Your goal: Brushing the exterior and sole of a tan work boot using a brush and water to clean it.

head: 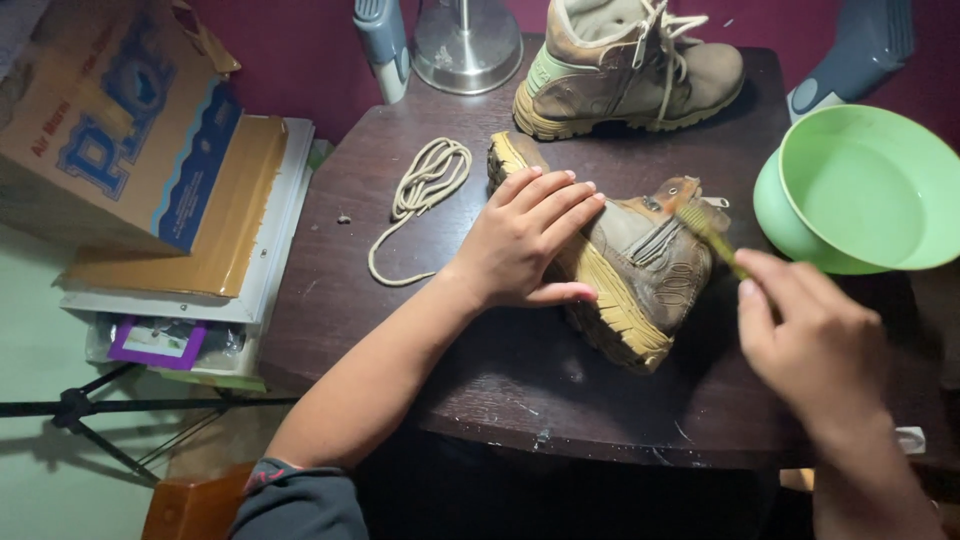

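boot (640,270) lies on its side on the dark table (560,380) | my left hand (525,240) flat, open, pressing it down | my right hand (815,345) closed around small brush (705,228) at the boot's tongue | best: hold firm, scrub short and soft

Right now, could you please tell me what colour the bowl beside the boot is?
The bowl is light green, seen best in the head view.

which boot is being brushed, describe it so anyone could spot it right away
Start at the dark wooden table. Two tan boots are on it: one stands upright at the far edge, still laced. The one meant lies on its side in the middle, under the left hand, with a brush held by the right hand at its tongue; it alone has no lace and shows its yellowish sole.
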